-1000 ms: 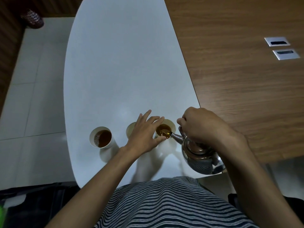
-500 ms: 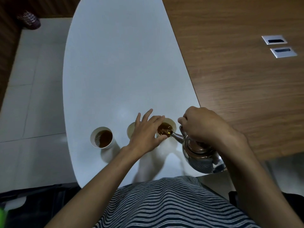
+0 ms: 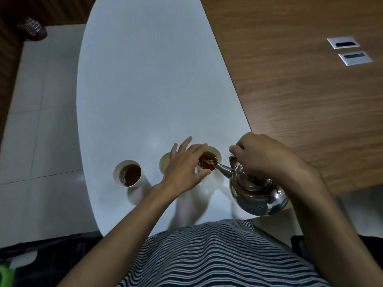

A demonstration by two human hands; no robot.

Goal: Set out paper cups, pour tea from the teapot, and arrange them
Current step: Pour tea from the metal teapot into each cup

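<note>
On the near edge of the white counter [image 3: 145,90]: three paper cups stand in a row, with a steel teapot tipped at the right end.

Right cup [image 3: 215,152]: a white paper cup, part-filled with brown tea; a stream of tea meets the surface where the spout ends.

Middle cup [image 3: 164,163]: white paper cup just left of the right cup, mostly hidden by the left hand; its contents cannot be told.

Left cup [image 3: 128,173]: white paper cup standing apart to the left, holding dark tea with a patch of bubbles on its left side; nothing touches it.

Teapot [image 3: 257,193]: polished metal, tilted toward the left, its spout [image 3: 223,168] reaching over the rim of the right cup; its body hangs over the near right corner of the counter.

Left hand [image 3: 184,166]: grip narrow, thumb and fingers curved around the left side of the right cup, holding it steady; the forearm crosses the counter from the near side.

Right hand [image 3: 263,156]: grip closed on the teapot's top handle, which the fist hides.

Wooden desk [image 3: 300,90]: adjoins the counter on the right; two grey cable ports [image 3: 350,51] sit in it at far right.

Striped shirt [image 3: 217,255]: fills the near middle of the view.

Floor [image 3: 37,125]: pale tiles on the left.
</note>
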